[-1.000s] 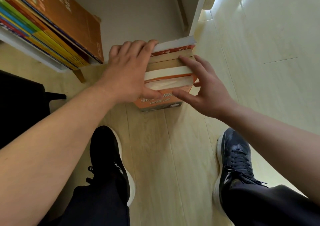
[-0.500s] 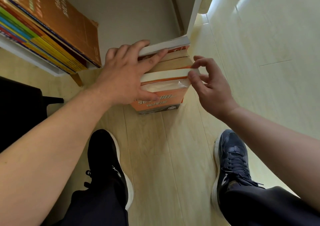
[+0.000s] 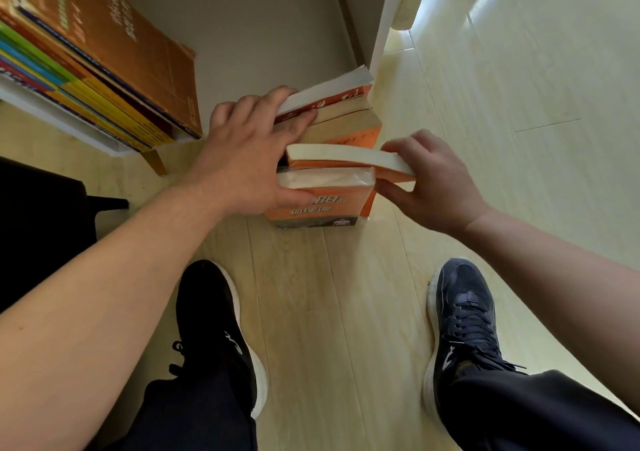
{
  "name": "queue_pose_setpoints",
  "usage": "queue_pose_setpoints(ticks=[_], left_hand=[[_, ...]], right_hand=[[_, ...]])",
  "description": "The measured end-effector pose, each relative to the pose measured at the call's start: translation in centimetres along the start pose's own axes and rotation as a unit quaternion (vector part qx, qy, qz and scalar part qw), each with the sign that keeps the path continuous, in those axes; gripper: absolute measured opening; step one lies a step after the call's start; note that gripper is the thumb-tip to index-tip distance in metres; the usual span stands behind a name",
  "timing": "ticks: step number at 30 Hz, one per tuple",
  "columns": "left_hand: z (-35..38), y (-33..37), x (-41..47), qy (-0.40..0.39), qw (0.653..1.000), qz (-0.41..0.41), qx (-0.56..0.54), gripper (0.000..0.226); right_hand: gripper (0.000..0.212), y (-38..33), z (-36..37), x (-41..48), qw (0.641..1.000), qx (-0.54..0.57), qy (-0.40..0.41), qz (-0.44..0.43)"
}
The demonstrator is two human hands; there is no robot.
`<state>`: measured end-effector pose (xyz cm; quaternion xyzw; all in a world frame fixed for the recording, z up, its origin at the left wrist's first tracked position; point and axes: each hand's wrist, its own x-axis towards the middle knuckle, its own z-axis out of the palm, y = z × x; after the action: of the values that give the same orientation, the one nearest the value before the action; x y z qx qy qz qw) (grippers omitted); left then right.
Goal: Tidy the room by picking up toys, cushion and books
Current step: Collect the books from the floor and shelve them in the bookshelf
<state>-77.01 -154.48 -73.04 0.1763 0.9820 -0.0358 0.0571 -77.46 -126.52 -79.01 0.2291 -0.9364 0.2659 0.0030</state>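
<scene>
Several books stand upright on the wooden floor in front of me. Nearest is an orange, plastic-wrapped book [image 3: 320, 206]. My left hand [image 3: 246, 160] lies over the left side of the row, thumb on the wrapped book, fingers on the far red-spined book [image 3: 329, 99]. My right hand [image 3: 433, 180] pinches the right end of a thin orange-covered book [image 3: 346, 158], which is pulled partly out of the row and tilted to the right.
A white shelf [image 3: 65, 123] at upper left holds a leaning row of colourful books [image 3: 104, 63]. A white furniture leg [image 3: 384, 31] rises behind the books. A black object [image 3: 41, 222] sits at left. My two dark shoes [image 3: 214, 333] stand below.
My right hand has gone from hovering over the books to pinching the thin orange book and pulling its right end out of the row. My left hand stays spread over the left side.
</scene>
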Motion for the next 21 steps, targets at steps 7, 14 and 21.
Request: queue_pose_setpoints(ticks=[7, 14, 21], left_hand=[[0.3, -0.1, -0.3, 0.022, 0.999, -0.004, -0.043, 0.101], [0.7, 0.1, 0.1, 0.078, 0.995, 0.016, -0.063, 0.086], [1.6, 0.2, -0.4, 0.108, 0.987, 0.047, -0.105, 0.080]], right_hand=[[0.029, 1.9, -0.9, -0.3, 0.983, 0.088, 0.112, 0.115], [0.032, 5.6, -2.8, -1.8, 0.945, 0.099, 0.198, 0.239], [0.029, 6.2, -2.9, -1.6, 0.952, 0.088, 0.211, 0.202]])
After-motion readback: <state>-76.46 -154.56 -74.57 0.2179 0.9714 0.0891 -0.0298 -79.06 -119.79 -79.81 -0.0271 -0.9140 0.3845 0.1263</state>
